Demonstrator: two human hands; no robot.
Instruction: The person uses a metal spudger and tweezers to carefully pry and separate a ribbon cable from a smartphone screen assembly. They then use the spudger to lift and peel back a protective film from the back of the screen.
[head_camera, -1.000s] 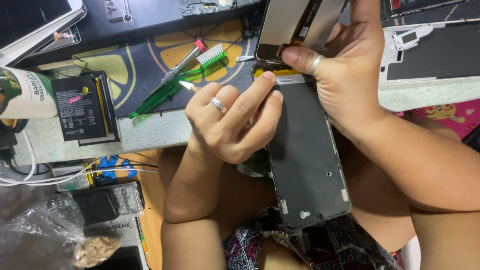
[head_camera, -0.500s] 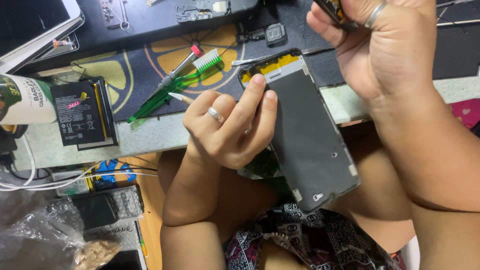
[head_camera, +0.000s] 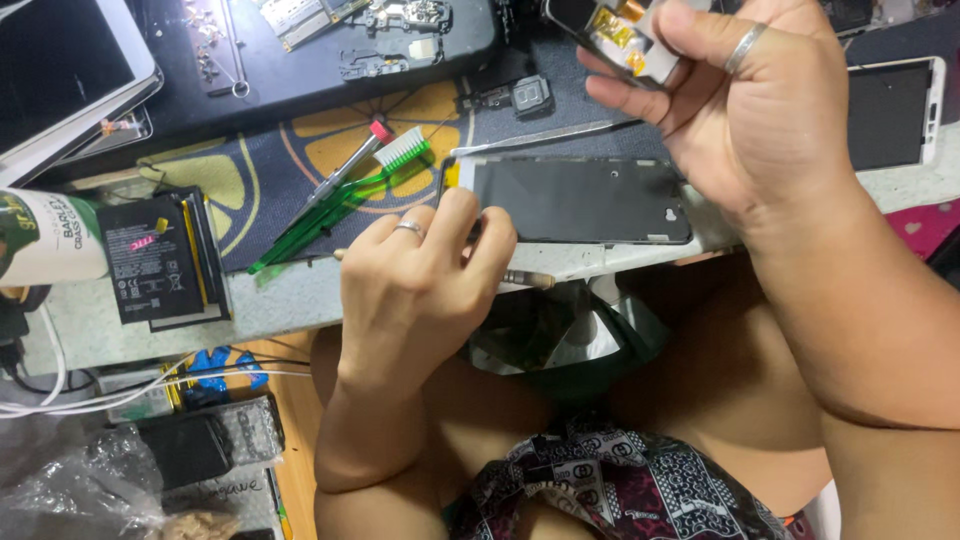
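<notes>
Worktop (head_camera: 300, 300): it is carrying the repair clutter, its pale front edge running across the view, with a dark mat printed with yellow citrus slices lying on it.
Tablet (head_camera: 60, 80): it is lying at the far left corner, dark screen up, partly cut off by the frame.
Phone frame (head_camera: 580, 200): this dark flat panel is lying lengthwise on the worktop near the front edge, between the two hands, its left end just beside the left fingertips.
Right hand (head_camera: 760, 110): it is hovering above the far end of the phone frame, fingers curled closed around a small phone part, a ring showing on one finger.
Left hand (head_camera: 420, 290): it is resting at the worktop edge, fingers bunched narrow and pressing down at the left end of the phone frame, a ring on one finger; a thin metal tool seems to be sticking out from under it, though the grip itself is hidden.
Battery (head_camera: 155, 260): this black flat pack is lying left of the left hand, well apart from it.
Green brush (head_camera: 340, 195): it is lying aslant on the mat, white bristles toward the phone frame.
Phone part (head_camera: 610, 30): dark with yellow tape, it is being held up off the worktop in the right hand.
</notes>
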